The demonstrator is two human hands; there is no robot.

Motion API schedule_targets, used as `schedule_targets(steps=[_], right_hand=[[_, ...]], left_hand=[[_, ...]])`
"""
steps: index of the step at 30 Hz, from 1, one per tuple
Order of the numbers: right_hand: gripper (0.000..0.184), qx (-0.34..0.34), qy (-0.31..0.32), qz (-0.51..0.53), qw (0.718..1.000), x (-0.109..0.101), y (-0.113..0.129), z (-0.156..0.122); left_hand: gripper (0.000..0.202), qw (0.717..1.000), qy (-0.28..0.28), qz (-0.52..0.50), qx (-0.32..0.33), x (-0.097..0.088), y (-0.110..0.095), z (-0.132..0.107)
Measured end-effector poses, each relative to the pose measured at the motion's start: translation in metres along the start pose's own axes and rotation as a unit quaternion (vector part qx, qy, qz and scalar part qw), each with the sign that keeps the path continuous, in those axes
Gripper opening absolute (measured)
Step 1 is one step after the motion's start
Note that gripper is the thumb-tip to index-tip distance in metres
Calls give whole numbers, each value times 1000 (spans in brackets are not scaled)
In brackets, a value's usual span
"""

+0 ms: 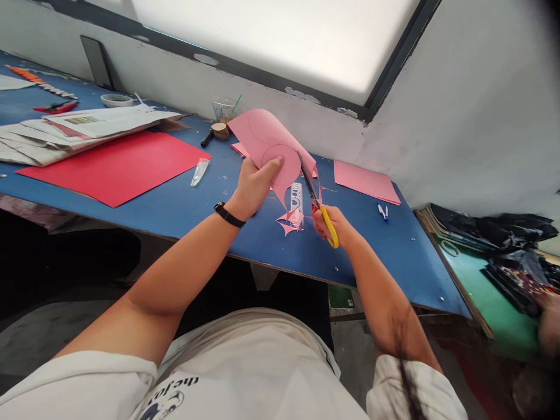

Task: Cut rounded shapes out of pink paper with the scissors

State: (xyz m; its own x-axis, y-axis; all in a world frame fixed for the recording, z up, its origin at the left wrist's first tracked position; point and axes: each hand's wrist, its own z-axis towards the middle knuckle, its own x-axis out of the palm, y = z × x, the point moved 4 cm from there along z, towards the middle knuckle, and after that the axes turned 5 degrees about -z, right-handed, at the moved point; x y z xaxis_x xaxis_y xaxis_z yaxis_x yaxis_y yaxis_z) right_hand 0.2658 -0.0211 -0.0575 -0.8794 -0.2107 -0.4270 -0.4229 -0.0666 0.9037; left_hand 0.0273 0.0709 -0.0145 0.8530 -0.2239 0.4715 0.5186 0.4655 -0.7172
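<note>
My left hand (pixel 254 184) grips a pink paper sheet (pixel 262 137) held up above the blue table (pixel 175 198); a partly cut round shape shows at its lower edge. My right hand (pixel 335 224) is closed in the yellow handles of scissors (pixel 317 201), whose blades point up into the pink paper. Pink paper scraps (pixel 291 220) and a clear ruler (pixel 296 198) lie on the table just below the hands. A black band sits on my left wrist.
A red sheet (pixel 118 166) and a stack of newspapers (pixel 65 131) lie at the left. Another pink sheet (pixel 365 182) and a pen (pixel 382 212) lie to the right. A tape roll (pixel 116 100), plastic cup (pixel 224 109) and small tube (pixel 199 171) are nearby. A green surface (pixel 494 297) with dark bags stands at the right.
</note>
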Motion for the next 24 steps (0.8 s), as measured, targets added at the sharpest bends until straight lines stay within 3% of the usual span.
schedule_targets(steps=[6, 14, 24], right_hand=[[82, -26, -18, -23, 999, -3, -5, 2], [76, -43, -37, -60, 997, -6, -8, 2], [74, -40, 2, -53, 998, -2, -11, 1]], left_hand=[[39, 1000, 7, -23, -1, 2, -1, -1], [59, 1000, -18, -11, -22, 9, -7, -2], [50, 999, 6, 33, -27, 7, -11, -6]])
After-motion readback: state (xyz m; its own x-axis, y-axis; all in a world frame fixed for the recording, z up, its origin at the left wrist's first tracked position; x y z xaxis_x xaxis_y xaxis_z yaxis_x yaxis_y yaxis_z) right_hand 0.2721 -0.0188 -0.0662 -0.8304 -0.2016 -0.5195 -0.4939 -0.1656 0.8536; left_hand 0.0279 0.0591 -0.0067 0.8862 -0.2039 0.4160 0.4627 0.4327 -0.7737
